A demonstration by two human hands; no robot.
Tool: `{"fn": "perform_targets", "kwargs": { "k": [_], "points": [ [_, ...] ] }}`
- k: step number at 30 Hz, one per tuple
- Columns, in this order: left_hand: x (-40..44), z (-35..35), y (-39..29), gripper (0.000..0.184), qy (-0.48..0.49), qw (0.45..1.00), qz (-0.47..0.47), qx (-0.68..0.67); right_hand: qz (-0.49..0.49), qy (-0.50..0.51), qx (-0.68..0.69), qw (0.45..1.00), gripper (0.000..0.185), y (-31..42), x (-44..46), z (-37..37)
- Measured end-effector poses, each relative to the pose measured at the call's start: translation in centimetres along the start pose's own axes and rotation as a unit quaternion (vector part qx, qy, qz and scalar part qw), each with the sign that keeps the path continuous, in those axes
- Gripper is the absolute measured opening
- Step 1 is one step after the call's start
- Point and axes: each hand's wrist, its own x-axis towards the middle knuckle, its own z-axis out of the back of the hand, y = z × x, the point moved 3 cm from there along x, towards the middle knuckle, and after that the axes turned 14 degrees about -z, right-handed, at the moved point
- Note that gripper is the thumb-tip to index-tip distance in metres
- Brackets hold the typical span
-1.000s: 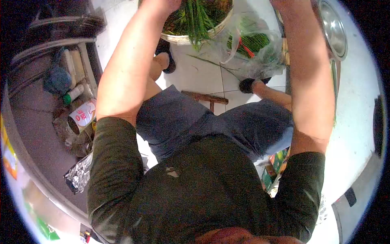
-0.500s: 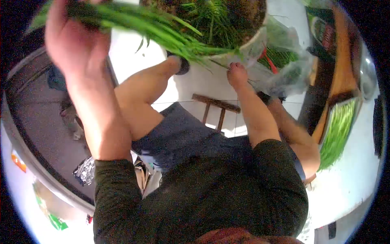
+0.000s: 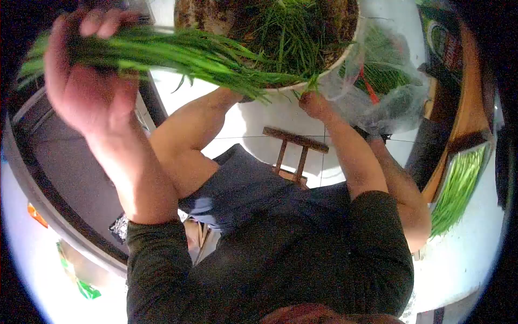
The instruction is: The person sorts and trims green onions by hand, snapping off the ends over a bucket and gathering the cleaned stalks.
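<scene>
A long bunch of garlic chives (image 3: 189,54) stretches sideways across the top of the view. Its left part lies in my left hand (image 3: 89,86), which is raised with the fingers curled round the stalks. The other ends reach over the near rim of a round bin (image 3: 349,51). There my right hand (image 3: 315,105) is closed, with a green tuft showing just above its fingers; my arm and the angle hide exactly how it grips. Loose green leaves (image 3: 283,38) lie inside the bin, whose inner wall looks brown and stained.
Right of the bin sits a clear plastic bag (image 3: 396,108) with more greens and a red strip. Further right, cut chives (image 3: 458,186) lie on a tray. A small wooden stool (image 3: 295,139) stands between my legs. A dark, rimmed surface (image 3: 70,162) is at left.
My left hand has shifted slightly left, with the chives now lower across the bin's rim. My right hand stays by the rim, a green tuft now at its fingers. The view has shifted a little.
</scene>
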Motion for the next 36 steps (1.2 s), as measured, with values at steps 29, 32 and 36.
{"fn": "perform_targets", "kwargs": {
  "k": [29, 32, 36],
  "points": [
    [-6.3, -11.0, 6.4, 0.027, 0.279, 0.953, 0.046, 0.109, 0.020, -0.045, 0.409, 0.911, 0.010, 12.5, -24.8, 33.3],
    [-5.7, -10.8, 5.4, 0.028, 0.295, 0.945, 0.033, 0.138, 0.035, -0.032, 0.412, 0.910, 0.009, 12.9, -23.5, 33.2],
    [-5.0, -10.4, 5.5, 0.033, 0.271, 0.952, 0.021, 0.143, 0.031, -0.022, 0.418, 0.907, 0.008, 13.4, -22.6, 33.4]
  ]
}}
